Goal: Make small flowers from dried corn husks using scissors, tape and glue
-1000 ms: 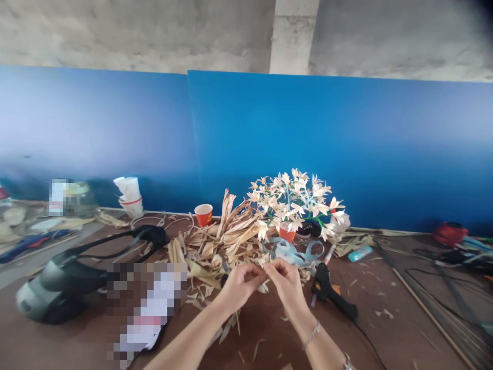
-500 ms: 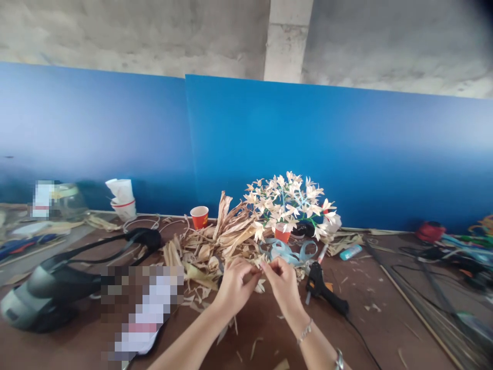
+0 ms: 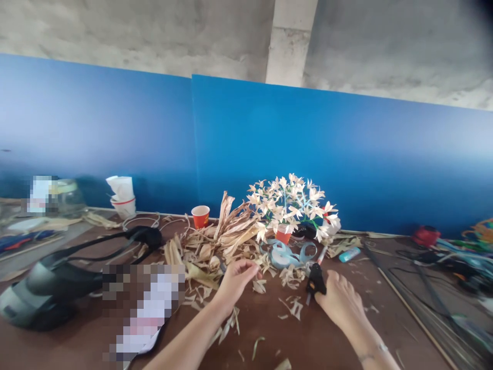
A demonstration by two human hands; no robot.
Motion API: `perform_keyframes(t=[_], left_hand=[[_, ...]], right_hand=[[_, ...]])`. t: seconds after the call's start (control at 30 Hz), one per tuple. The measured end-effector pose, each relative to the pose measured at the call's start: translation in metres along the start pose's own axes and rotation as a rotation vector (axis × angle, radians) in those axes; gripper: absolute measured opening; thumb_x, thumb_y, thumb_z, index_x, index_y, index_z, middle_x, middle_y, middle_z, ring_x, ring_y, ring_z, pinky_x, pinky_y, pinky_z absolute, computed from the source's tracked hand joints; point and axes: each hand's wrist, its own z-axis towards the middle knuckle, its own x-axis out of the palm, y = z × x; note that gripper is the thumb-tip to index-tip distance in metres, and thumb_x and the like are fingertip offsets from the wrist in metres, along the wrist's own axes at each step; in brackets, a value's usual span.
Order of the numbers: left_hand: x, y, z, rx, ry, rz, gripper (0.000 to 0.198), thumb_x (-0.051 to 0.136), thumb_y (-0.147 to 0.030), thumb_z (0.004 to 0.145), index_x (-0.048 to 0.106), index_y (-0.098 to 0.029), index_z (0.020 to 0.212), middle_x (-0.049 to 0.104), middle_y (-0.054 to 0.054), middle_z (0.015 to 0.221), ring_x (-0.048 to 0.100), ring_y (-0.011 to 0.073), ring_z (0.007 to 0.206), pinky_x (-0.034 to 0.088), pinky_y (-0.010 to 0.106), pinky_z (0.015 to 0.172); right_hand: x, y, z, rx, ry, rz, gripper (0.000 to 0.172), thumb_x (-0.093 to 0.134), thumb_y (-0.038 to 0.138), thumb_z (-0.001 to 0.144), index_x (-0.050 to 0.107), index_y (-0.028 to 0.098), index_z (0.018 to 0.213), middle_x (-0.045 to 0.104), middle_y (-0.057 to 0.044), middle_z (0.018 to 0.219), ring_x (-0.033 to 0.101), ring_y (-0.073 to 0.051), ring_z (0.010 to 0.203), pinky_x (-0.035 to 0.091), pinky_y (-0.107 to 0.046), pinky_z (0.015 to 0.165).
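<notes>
My left hand [image 3: 238, 280] hovers just in front of the husk scraps, thumb and fingertips pressed together in a pinch. Whatever sits between those fingertips is too small to make out. At the right, my right hand [image 3: 342, 297] lies over the handle of a black glue gun [image 3: 316, 280], fingers wrapped over its far side; the gun still rests on the table and its handle is hidden. Beyond both hands stands a bunch of pale husk flowers [image 3: 292, 203] in a red paper cup [image 3: 283, 236]. A loose husk flower [image 3: 259, 286] lies beside my left hand.
Dried corn husks [image 3: 234, 226] and a second red cup [image 3: 201, 217] are behind my left hand. Light-blue ribbon [image 3: 285, 255] curls before the flowers. A black-and-grey headset [image 3: 46, 290] lies left, cables [image 3: 435, 264] right. A blue partition [image 3: 269, 133] borders the table's back.
My hands, together at the fingertips before, have parted. My right hand has moved right and taken hold of the glue gun's handle. My left hand has stayed nearly in place, still pinching.
</notes>
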Motion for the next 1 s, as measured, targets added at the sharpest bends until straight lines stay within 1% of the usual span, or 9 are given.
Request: perform_keyframes(t=[0.1,0.17,0.2,0.27,0.37,0.47,0.57,0.77,1.0], left_hand=[[0.001,-0.004,-0.002,-0.046,0.028,-0.076,0.029,0.06,-0.044,0.069,0.06,-0.015,0.065,0.064,0.002,0.064,0.054,0.0154,0.068,0.037,0.026,0.067],[0.002,-0.004,-0.004,-0.059,0.073,-0.134,0.029,0.06,-0.044,0.069,0.059,-0.015,0.065,0.064,0.001,0.062,0.052,0.0134,0.063,0.036,0.025,0.065],[0.002,-0.004,-0.005,-0.06,0.103,-0.17,0.028,0.061,-0.043,0.069,0.059,-0.016,0.065,0.063,0.0,0.061,0.052,0.0124,0.061,0.036,0.024,0.064],[0.003,-0.002,-0.006,-0.061,0.168,-0.231,0.027,0.062,-0.042,0.069,0.059,-0.015,0.066,0.063,0.0,0.06,0.051,0.0112,0.059,0.036,0.023,0.063],[0.002,-0.001,-0.007,-0.083,0.259,-0.278,0.028,0.065,-0.04,0.067,0.06,-0.013,0.065,0.063,0.001,0.058,0.05,0.0104,0.057,0.036,0.023,0.062],[0.0,-0.002,-0.008,-0.112,0.292,-0.284,0.03,0.067,-0.04,0.065,0.063,-0.012,0.071,0.064,0.003,0.062,0.051,0.0103,0.057,0.036,0.022,0.059],[0.0,-0.004,-0.008,-0.09,0.241,-0.254,0.033,0.065,-0.043,0.067,0.066,-0.011,0.077,0.064,0.003,0.069,0.05,0.0095,0.059,0.034,0.02,0.056],[0.003,0.0,-0.004,-0.122,0.163,-0.108,0.037,0.066,-0.048,0.061,0.062,-0.011,0.06,0.052,-0.003,0.046,0.032,0.0041,0.038,0.024,0.019,0.042],[0.004,0.001,-0.002,0.117,0.057,0.238,0.015,0.058,-0.026,0.067,0.064,-0.013,0.063,0.062,0.002,0.06,0.053,0.0138,0.058,0.038,0.023,0.057]], right_hand=[[-0.001,0.002,-0.007,0.016,-0.057,0.05,0.049,0.059,0.02,0.062,0.053,0.009,0.11,0.058,-0.019,0.101,0.052,-0.036,0.096,0.04,-0.045,0.075],[-0.004,0.02,-0.01,-0.096,-0.131,0.344,0.04,0.055,0.026,0.069,0.057,0.014,0.108,0.06,-0.015,0.099,0.055,-0.03,0.092,0.041,-0.042,0.076],[-0.006,0.032,-0.011,-0.173,-0.071,0.569,0.033,0.053,0.03,0.073,0.061,0.015,0.102,0.063,-0.013,0.093,0.057,-0.026,0.083,0.043,-0.038,0.074],[-0.008,0.057,-0.013,-0.251,0.168,0.978,0.031,0.054,0.038,0.075,0.066,0.017,0.094,0.066,-0.01,0.087,0.059,-0.023,0.077,0.046,-0.034,0.069],[-0.006,0.087,-0.015,-0.223,0.302,1.255,0.027,0.061,0.042,0.07,0.07,0.018,0.082,0.067,-0.005,0.075,0.058,-0.019,0.069,0.044,-0.029,0.064],[0.001,0.097,-0.013,-0.236,0.317,1.29,0.025,0.062,0.041,0.071,0.068,0.017,0.068,0.065,-0.003,0.064,0.055,-0.017,0.062,0.042,-0.028,0.061],[0.007,0.097,-0.01,-0.306,0.317,1.224,0.024,0.061,0.039,0.072,0.067,0.017,0.066,0.063,-0.003,0.061,0.054,-0.017,0.06,0.04,-0.027,0.059],[0.007,0.099,-0.007,-0.366,0.283,1.091,0.022,0.06,0.035,0.071,0.065,0.017,0.061,0.059,-0.001,0.056,0.049,-0.014,0.055,0.036,-0.026,0.054],[0.008,0.103,-0.002,-0.236,0.232,1.032,0.022,0.058,0.033,0.068,0.057,0.015,0.055,0.05,0.003,0.048,0.043,-0.011,0.048,0.033,-0.023,0.049]])
